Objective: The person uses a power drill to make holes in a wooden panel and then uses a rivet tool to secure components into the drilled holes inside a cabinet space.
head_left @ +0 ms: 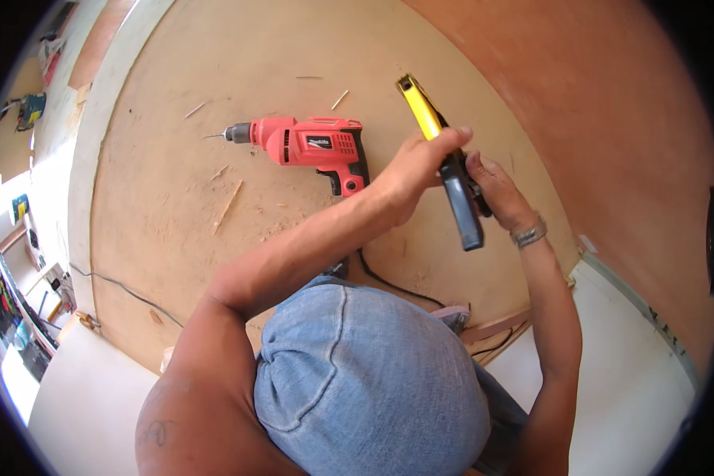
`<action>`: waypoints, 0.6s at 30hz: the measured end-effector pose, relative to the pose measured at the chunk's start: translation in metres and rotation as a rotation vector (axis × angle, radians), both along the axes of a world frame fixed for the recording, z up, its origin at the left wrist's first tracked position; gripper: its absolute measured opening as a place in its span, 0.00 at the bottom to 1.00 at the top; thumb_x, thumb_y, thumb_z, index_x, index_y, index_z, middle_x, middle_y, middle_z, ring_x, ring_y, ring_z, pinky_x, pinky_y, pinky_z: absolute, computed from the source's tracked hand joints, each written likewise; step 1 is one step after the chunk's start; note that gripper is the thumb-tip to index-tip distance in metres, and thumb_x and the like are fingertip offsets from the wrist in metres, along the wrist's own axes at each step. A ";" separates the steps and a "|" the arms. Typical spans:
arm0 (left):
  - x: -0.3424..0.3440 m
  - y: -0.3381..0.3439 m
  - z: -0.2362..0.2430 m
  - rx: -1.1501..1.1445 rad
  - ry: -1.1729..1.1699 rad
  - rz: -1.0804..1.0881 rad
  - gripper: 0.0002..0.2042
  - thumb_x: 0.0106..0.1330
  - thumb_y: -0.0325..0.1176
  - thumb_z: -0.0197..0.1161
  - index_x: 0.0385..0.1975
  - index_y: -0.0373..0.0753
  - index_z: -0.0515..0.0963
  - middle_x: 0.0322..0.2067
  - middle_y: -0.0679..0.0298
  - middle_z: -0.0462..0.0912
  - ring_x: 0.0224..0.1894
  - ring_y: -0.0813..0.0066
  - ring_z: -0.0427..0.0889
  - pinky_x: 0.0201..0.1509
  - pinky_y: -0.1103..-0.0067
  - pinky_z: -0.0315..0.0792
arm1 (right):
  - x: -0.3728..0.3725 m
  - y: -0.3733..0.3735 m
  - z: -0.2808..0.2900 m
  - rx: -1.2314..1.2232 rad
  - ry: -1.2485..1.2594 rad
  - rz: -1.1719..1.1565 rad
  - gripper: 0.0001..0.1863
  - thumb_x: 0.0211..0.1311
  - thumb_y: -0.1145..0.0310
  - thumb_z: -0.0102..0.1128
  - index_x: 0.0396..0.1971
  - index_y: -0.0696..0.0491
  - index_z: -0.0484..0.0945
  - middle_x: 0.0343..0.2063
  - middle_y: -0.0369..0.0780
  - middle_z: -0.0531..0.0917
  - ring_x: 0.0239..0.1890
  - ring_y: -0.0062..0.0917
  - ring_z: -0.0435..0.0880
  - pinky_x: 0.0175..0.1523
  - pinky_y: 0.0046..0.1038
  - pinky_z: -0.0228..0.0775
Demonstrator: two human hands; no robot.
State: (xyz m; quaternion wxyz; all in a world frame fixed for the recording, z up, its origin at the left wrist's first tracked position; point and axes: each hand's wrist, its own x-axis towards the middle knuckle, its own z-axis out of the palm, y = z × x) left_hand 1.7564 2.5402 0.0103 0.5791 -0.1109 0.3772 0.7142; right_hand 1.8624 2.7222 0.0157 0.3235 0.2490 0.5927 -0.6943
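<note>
A yellow-and-black staple gun is held over the board, its yellow end pointing away from me and its dark handle angled back toward me. My left hand wraps around its middle, with the thumb lying along the top. Against the handle's right side, my right hand is closed, thumb up; most of its fingers are hidden behind the tool. To the left of my hands a red power drill lies on its side, its bit pointing left. Neither hand touches the drill.
The wide wooden board bears wood splinters and sawdust. A black cord runs near the drill. Blue cloth covers the lower middle. A brown wall rises on the right. Tools and clutter lie beyond the board's left edge.
</note>
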 end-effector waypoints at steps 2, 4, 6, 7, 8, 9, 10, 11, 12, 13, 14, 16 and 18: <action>0.004 -0.005 0.009 -0.025 0.141 -0.133 0.24 0.70 0.54 0.64 0.48 0.36 0.74 0.43 0.63 0.79 0.53 0.73 0.76 0.61 0.64 0.69 | 0.011 -0.006 -0.010 0.371 0.023 0.008 0.36 0.69 0.32 0.53 0.46 0.56 0.79 0.22 0.29 0.72 0.22 0.10 0.72 0.25 0.19 0.65; 0.010 -0.008 0.021 -0.105 0.241 -0.107 0.29 0.70 0.58 0.63 0.53 0.35 0.71 0.47 0.61 0.78 0.57 0.71 0.74 0.64 0.62 0.68 | 0.008 -0.020 -0.015 0.351 0.154 -0.057 0.32 0.73 0.36 0.51 0.35 0.54 0.77 0.18 0.28 0.70 0.15 0.10 0.68 0.18 0.18 0.59; 0.007 -0.012 0.025 -0.110 0.246 -0.103 0.32 0.69 0.60 0.62 0.56 0.36 0.68 0.50 0.59 0.77 0.59 0.70 0.72 0.66 0.61 0.67 | 0.004 -0.028 -0.020 0.341 0.259 -0.127 0.32 0.73 0.34 0.49 0.35 0.53 0.76 0.17 0.29 0.72 0.12 0.12 0.67 0.15 0.18 0.56; 0.002 -0.013 0.033 -0.139 0.242 -0.097 0.32 0.69 0.61 0.62 0.54 0.35 0.69 0.48 0.60 0.78 0.57 0.70 0.75 0.66 0.62 0.66 | 0.007 -0.026 -0.024 0.342 0.262 -0.121 0.32 0.73 0.34 0.49 0.35 0.53 0.76 0.17 0.29 0.72 0.12 0.12 0.67 0.15 0.18 0.56; -0.002 -0.014 0.037 -0.168 0.238 -0.092 0.32 0.69 0.61 0.62 0.53 0.35 0.70 0.46 0.60 0.80 0.54 0.70 0.78 0.67 0.62 0.66 | 0.014 -0.022 -0.028 0.142 0.123 -0.183 0.34 0.73 0.32 0.47 0.39 0.54 0.77 0.18 0.29 0.73 0.14 0.13 0.69 0.18 0.18 0.60; -0.007 -0.015 0.031 -0.167 0.240 -0.089 0.32 0.69 0.61 0.62 0.53 0.35 0.70 0.46 0.60 0.80 0.54 0.70 0.78 0.67 0.62 0.66 | 0.018 -0.020 -0.030 -0.057 -0.017 -0.243 0.36 0.73 0.31 0.44 0.43 0.54 0.77 0.18 0.29 0.74 0.16 0.14 0.72 0.20 0.18 0.63; -0.014 -0.014 0.019 -0.087 0.194 -0.159 0.30 0.69 0.58 0.64 0.51 0.34 0.71 0.43 0.61 0.81 0.48 0.71 0.80 0.65 0.64 0.68 | 0.018 -0.022 -0.028 -0.054 -0.013 -0.240 0.36 0.73 0.31 0.44 0.43 0.54 0.77 0.18 0.29 0.74 0.16 0.14 0.72 0.20 0.18 0.63; -0.015 -0.015 0.009 -0.009 0.143 -0.224 0.28 0.69 0.55 0.67 0.50 0.33 0.72 0.40 0.61 0.82 0.43 0.71 0.83 0.63 0.67 0.71 | 0.016 -0.027 -0.028 -0.138 -0.016 -0.243 0.38 0.72 0.29 0.43 0.46 0.55 0.77 0.20 0.29 0.76 0.18 0.15 0.74 0.22 0.18 0.65; -0.011 -0.016 0.003 -0.006 0.142 -0.219 0.28 0.69 0.55 0.67 0.50 0.33 0.72 0.40 0.61 0.82 0.43 0.71 0.83 0.63 0.67 0.71 | 0.016 -0.033 -0.027 -0.221 -0.019 -0.248 0.40 0.72 0.28 0.41 0.48 0.55 0.76 0.21 0.30 0.77 0.20 0.15 0.76 0.24 0.18 0.67; -0.006 -0.017 -0.003 -0.047 0.239 -0.133 0.25 0.68 0.50 0.69 0.49 0.33 0.72 0.38 0.62 0.83 0.39 0.72 0.83 0.59 0.70 0.73 | 0.010 -0.039 -0.011 -0.249 -0.010 -0.317 0.44 0.63 0.24 0.51 0.48 0.56 0.76 0.24 0.31 0.78 0.23 0.16 0.79 0.27 0.18 0.70; -0.003 -0.018 -0.007 -0.089 0.342 -0.051 0.22 0.68 0.45 0.71 0.48 0.33 0.73 0.36 0.62 0.84 0.35 0.74 0.84 0.55 0.74 0.75 | 0.008 -0.045 -0.003 -0.249 -0.007 -0.317 0.44 0.63 0.24 0.51 0.48 0.56 0.76 0.24 0.31 0.78 0.23 0.16 0.79 0.27 0.18 0.70; 0.002 -0.018 -0.020 -0.118 0.447 -0.008 0.20 0.68 0.39 0.73 0.50 0.33 0.73 0.39 0.60 0.84 0.40 0.75 0.84 0.50 0.76 0.77 | -0.002 -0.048 0.014 -0.188 0.109 -0.176 0.39 0.53 0.35 0.70 0.48 0.57 0.75 0.26 0.33 0.79 0.25 0.19 0.81 0.30 0.22 0.73; 0.002 -0.019 -0.035 0.046 0.371 0.164 0.21 0.69 0.41 0.71 0.50 0.33 0.73 0.39 0.61 0.85 0.44 0.76 0.84 0.54 0.76 0.77 | -0.024 -0.047 0.033 -0.126 0.135 -0.060 0.39 0.47 0.44 0.80 0.49 0.58 0.74 0.27 0.33 0.79 0.27 0.21 0.82 0.32 0.25 0.75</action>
